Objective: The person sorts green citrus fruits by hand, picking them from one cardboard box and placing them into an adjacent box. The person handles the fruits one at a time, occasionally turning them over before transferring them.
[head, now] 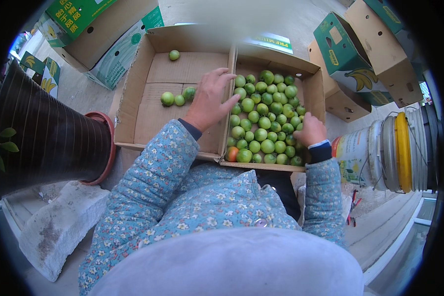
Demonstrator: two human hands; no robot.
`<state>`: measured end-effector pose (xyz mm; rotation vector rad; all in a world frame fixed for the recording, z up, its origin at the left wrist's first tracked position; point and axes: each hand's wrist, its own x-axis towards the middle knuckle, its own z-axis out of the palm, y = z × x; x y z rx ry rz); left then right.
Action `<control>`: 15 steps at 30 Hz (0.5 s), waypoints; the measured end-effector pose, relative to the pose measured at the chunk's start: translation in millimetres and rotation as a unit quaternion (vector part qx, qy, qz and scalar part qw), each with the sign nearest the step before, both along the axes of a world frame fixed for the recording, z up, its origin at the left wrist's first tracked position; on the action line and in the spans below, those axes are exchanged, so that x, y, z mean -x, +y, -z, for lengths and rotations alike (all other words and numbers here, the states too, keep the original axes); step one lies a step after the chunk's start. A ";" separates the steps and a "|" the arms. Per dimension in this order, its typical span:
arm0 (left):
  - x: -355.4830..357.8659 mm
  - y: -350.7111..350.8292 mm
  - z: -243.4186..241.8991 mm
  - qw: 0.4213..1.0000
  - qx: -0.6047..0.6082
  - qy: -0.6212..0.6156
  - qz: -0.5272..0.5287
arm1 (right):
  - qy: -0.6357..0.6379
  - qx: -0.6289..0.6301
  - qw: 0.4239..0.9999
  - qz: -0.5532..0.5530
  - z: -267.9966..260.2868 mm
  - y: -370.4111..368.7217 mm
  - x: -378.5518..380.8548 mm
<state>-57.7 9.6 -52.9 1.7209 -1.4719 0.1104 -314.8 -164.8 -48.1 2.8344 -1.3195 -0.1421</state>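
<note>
Two shallow cardboard boxes lie side by side before me. The right box [315,88] holds many green tomatoes [267,146] and one orange-red tomato [232,153] in its near left corner. In the left box [166,76] are a few green tomatoes [167,98], one of them near the far wall. My left hand [212,98] is over the left box, its fingers apart and reaching towards the shared walls; nothing shows in it. At the right side of the tomatoes is my right hand [312,129], fingers bent down among them; whether it grips one is hidden.
Banana cartons [349,63] are stacked at the far right, with more cartons [107,44] at the far left. A dark plant pot [55,137] stands left. Stacked buckets [377,151] stand right, near red-handled pruners [353,209]. A white foam block [63,225] lies at the lower left.
</note>
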 end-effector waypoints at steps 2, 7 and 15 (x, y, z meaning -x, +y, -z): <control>4.6 2.7 -12.0 0.999 0.013 0.008 0.048 | -0.105 -0.025 0.994 -0.015 -22.2 10.1 -10.6; 19.0 4.4 -25.1 0.982 0.024 0.003 0.187 | -0.438 -0.362 0.816 -0.102 -33.6 53.6 -67.3; 0.3 5.3 -10.9 0.996 0.004 0.094 -0.004 | -0.304 -0.167 0.936 -0.060 -12.8 36.9 -51.0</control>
